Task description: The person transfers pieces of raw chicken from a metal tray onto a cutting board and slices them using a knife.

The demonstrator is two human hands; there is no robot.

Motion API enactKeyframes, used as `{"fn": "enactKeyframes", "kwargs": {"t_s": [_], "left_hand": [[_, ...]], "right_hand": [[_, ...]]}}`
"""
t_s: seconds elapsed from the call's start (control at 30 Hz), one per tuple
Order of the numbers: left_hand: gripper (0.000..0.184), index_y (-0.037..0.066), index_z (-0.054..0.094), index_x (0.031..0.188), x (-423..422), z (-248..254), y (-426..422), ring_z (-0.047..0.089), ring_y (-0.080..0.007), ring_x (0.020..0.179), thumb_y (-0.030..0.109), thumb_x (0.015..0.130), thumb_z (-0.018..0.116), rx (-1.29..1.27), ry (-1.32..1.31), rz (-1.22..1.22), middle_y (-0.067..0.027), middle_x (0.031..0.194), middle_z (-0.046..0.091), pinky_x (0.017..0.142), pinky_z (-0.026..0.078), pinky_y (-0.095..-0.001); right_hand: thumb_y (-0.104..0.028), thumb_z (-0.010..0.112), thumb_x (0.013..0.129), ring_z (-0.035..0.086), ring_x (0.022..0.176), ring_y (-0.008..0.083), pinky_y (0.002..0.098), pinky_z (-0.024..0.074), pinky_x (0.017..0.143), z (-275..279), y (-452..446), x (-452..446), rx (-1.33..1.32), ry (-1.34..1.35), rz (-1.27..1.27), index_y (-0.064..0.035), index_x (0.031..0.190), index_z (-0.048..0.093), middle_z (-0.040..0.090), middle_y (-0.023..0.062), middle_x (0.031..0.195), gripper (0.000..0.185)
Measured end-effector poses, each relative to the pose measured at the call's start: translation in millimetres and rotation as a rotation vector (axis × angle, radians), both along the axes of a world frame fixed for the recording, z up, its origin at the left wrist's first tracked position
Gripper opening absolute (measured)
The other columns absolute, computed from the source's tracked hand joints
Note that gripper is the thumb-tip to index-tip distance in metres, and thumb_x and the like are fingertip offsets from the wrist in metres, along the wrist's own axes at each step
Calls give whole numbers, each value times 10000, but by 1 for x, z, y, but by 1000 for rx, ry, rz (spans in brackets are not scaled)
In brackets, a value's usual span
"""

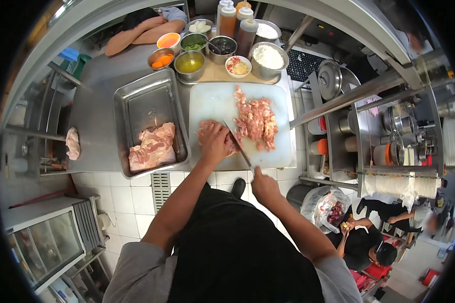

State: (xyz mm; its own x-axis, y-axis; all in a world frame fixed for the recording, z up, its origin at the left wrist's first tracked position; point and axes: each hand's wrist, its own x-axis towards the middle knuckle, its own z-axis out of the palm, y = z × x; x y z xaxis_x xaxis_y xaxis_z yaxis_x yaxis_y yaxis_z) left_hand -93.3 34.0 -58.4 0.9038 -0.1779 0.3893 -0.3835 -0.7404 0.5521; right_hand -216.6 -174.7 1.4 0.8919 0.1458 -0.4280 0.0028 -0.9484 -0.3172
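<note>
On the white cutting board, my left hand presses down on a piece of raw meat with its fingers bent over it. My right hand is wrapped round the handle of a knife. The blade lies slantwise beside my left fingers, its tip pointing up and left, between the held meat and a pile of chopped meat. Left of the board, a deep metal tray contains larger uncut pieces of raw meat.
Behind the board stand squeeze bottles, metal bowls and a white bowl of chopped seasoning. A cloth lies at the table's left edge. A person's folded arms rest at the far side; another person works at lower right.
</note>
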Motion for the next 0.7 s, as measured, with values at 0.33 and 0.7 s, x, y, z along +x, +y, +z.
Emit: {"fn": "enactKeyframes", "kwargs": {"t_s": [0.33,0.7], "left_hand": [[183,28,643,937,1,-3,1,570,-375,1012,73,776,717,-31,19,-38,-146,994,580,914,471,-507],[197,26,631,938,-4,2,7,566,-374,1084,53,762,716,-68,-114,-56,-144,1046,581,926,470,-511]], "right_hand": [[-158,565,972,729,757,470,577,582,680,-78,44,113,200,-441,73,68,1319,488,725,269,839,421],[-132,566,966,714,752,484,582,572,668,-31,37,88,197,-329,124,96,1311,461,705,292,808,427]]}}
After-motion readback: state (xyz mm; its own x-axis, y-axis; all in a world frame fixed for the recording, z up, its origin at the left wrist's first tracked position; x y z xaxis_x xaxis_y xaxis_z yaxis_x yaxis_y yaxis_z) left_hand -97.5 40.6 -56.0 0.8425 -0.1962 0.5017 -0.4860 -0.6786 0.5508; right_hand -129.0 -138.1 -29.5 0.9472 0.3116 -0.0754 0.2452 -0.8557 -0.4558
